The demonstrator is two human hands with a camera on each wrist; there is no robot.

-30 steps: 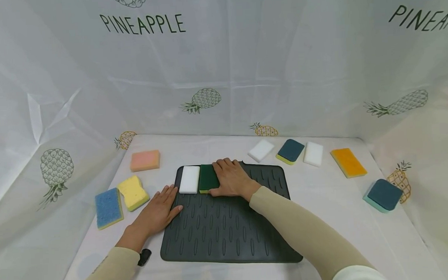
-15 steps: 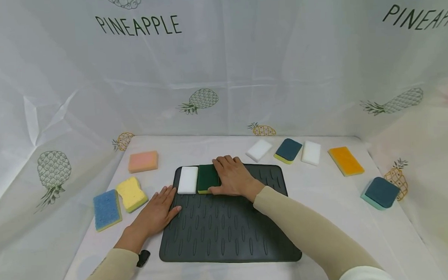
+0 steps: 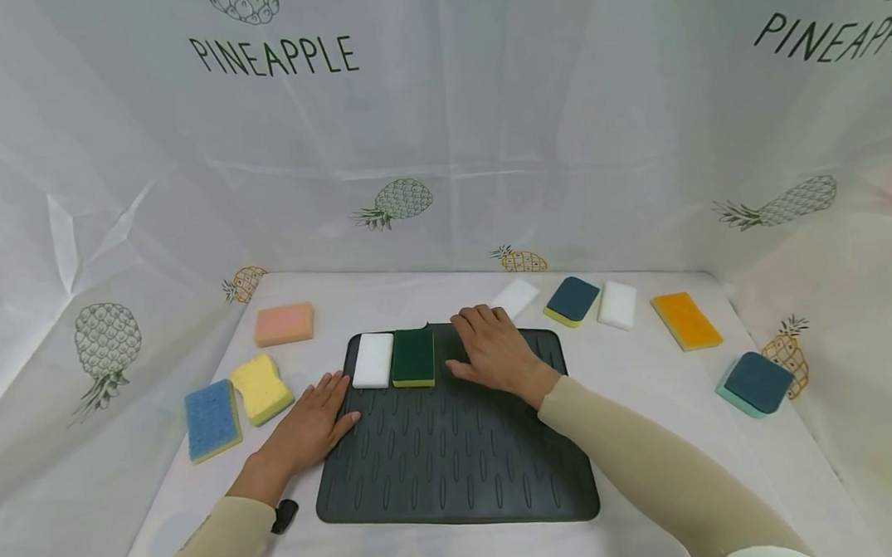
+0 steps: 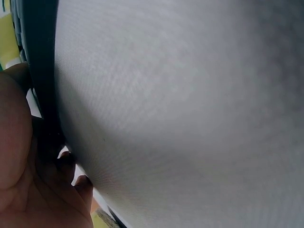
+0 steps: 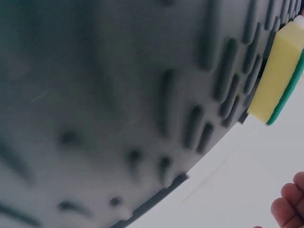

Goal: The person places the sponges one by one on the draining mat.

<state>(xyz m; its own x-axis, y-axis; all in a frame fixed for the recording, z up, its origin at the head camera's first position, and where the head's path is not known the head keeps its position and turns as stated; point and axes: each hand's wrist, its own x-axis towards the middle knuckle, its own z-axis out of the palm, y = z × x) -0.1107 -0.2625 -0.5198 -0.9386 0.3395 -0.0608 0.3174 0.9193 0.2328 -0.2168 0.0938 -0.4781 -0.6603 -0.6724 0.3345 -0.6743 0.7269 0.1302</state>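
A black ribbed mat [image 3: 454, 461] lies on the white-covered table. Along its back left corner, a white sponge [image 3: 373, 361] and a dark green scouring sponge [image 3: 414, 356] with a yellow base sit side by side. My left hand [image 3: 310, 426] rests at the mat's left edge, fingers straight and thumb over the ribs. Just right of the green sponge, my right hand [image 3: 494, 351] is over the back of the mat with loosely bent fingers and nothing in its grip. In the right wrist view, its fingers [image 5: 284, 211] appear apart from the sponge [image 5: 278, 71].
Left of the mat are a pink sponge [image 3: 284, 324], a yellow sponge [image 3: 262, 389] and a blue one [image 3: 213, 421]. Behind and right lie white sponges [image 3: 617, 305], a navy-topped sponge [image 3: 571, 300], an orange one [image 3: 686, 321] and a teal one [image 3: 755, 384]. Patterned sheeting [image 3: 438, 104] hangs behind.
My right hand has let go of the green sponge and moved right, off it. The sponge now shows whole beside the white one. My left hand has stayed at the mat's edge.
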